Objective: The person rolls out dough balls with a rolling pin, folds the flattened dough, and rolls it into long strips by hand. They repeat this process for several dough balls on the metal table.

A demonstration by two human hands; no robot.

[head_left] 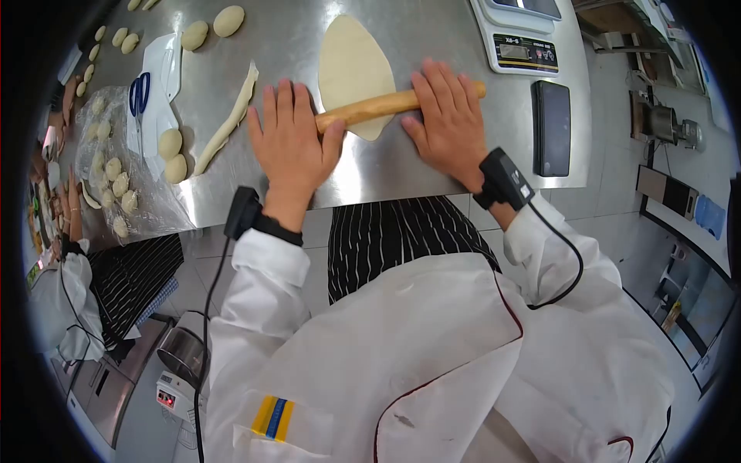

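Note:
A wooden rolling pin (pixel 370 109) lies across the lower part of a flat oval sheet of dough (pixel 351 62). My left hand (pixel 293 139) rests over the pin's left end, fingers stretched out and pointing away from me. Over its right end my right hand (pixel 448 119) lies flat, the fingers extended and the wrist close to the table edge. Left of my left hand is a long thin strip of dough (pixel 226 127). The palms hide parts of the pin.
On the steel table (pixel 432 31) are a scale (pixel 525 52), a black phone (pixel 551 129), blue scissors (pixel 139 95), a white scraper (pixel 158 108), dough balls (pixel 228 21) and dough under plastic (pixel 116 177). A co-worker (pixel 65 285) stands at the far left.

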